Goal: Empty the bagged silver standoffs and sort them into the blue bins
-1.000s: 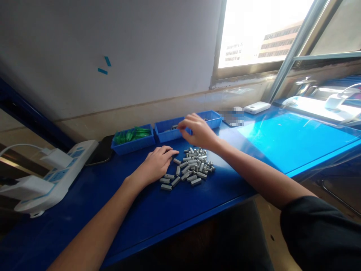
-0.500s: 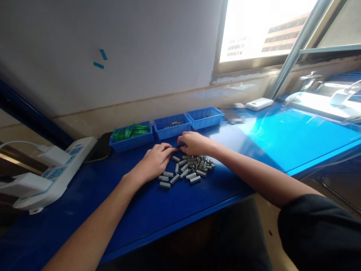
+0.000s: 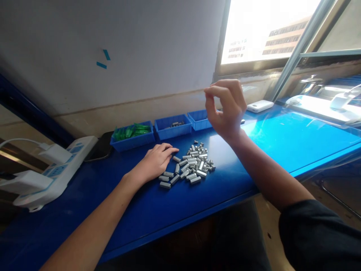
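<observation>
Metal pieces [image 3: 192,163] in a loose pile on the blue table [image 3: 152,214].
The left hand [image 3: 155,162] rests palm-down at the pile's left, fingers loosely outstretched. The right hand [image 3: 227,113] is raised on the right, thumb and forefinger tips meeting; whether they pinch anything cannot be told. Beyond the pile, the middle bin [image 3: 173,131] stands between the left bin [image 3: 134,143] and the right bin [image 3: 199,124].

Right hand [image 3: 225,111] high, pinched, left hand [image 3: 156,161] low
</observation>
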`<state>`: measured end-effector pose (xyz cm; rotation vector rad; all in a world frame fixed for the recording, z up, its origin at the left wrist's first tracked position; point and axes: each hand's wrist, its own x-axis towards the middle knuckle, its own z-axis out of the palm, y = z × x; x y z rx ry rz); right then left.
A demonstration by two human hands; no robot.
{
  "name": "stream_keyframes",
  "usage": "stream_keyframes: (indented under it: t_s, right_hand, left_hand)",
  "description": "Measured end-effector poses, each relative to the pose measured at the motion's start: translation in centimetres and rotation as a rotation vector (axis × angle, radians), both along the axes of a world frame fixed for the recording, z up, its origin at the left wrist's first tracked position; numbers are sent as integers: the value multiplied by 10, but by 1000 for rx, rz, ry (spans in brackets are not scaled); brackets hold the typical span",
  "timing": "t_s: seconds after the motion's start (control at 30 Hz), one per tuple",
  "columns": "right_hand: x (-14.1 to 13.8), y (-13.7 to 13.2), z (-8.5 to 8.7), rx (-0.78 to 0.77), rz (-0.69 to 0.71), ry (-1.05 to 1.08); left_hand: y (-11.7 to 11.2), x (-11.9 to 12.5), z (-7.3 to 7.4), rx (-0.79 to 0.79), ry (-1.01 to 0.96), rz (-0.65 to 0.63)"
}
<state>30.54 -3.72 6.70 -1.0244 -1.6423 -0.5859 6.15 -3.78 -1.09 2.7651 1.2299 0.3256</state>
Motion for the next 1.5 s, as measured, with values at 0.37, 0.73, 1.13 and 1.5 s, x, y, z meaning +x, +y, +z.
stream_keyframes:
  t_s: [0.37, 0.73, 1.13, 1.5]
  right_hand:
    - [8, 28, -36, -1167, 94, -617]
    - [-5, 24, -27, -663, 198, -352]
    - [2, 18, -37, -788, 389, -537]
    - [-4, 20, -24, -419, 308, -356]
  left_hand:
    - [2, -1, -2, 15, 13, 2]
    - [1, -1, 0, 39, -72, -29]
    - [6, 13, 1, 8, -147, -116]
    - [6, 7, 0, 23, -167, -56]
